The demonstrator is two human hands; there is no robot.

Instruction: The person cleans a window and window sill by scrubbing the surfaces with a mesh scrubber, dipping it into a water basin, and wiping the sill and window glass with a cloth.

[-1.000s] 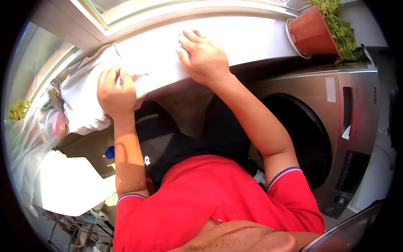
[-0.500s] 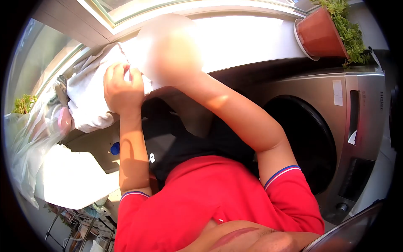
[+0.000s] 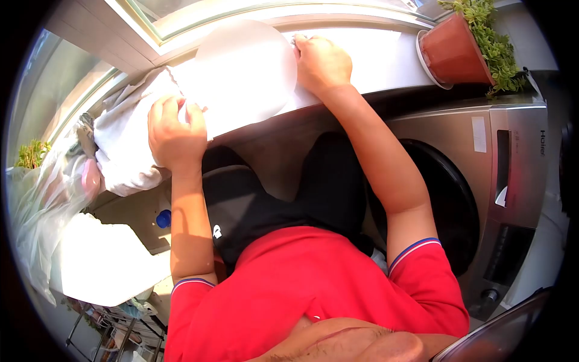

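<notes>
A crumpled white cloth [image 3: 123,142] lies over the left part of the bright sill. My left hand [image 3: 177,136] rests on its right edge, fingers curled with the thumb against them, gripping the cloth. Farther right, above the sill, my right hand [image 3: 325,65] is closed in a pinch. Something tiny and pale shows at its fingertips, too small to name. A round blurred patch covers the sill between both hands and hides what lies there.
A potted plant [image 3: 455,51] stands on the sill at right, above a silver washing machine [image 3: 446,130]. Clear plastic bags [image 3: 42,205] hang at left over a white container [image 3: 99,259]. A blue cap [image 3: 163,219] and a metal rack [image 3: 120,329] sit lower left.
My right hand has moved right, away from the left hand, coming out from the blurred patch, and its forearm has swung rightward. The left hand has stayed on the cloth.
</notes>
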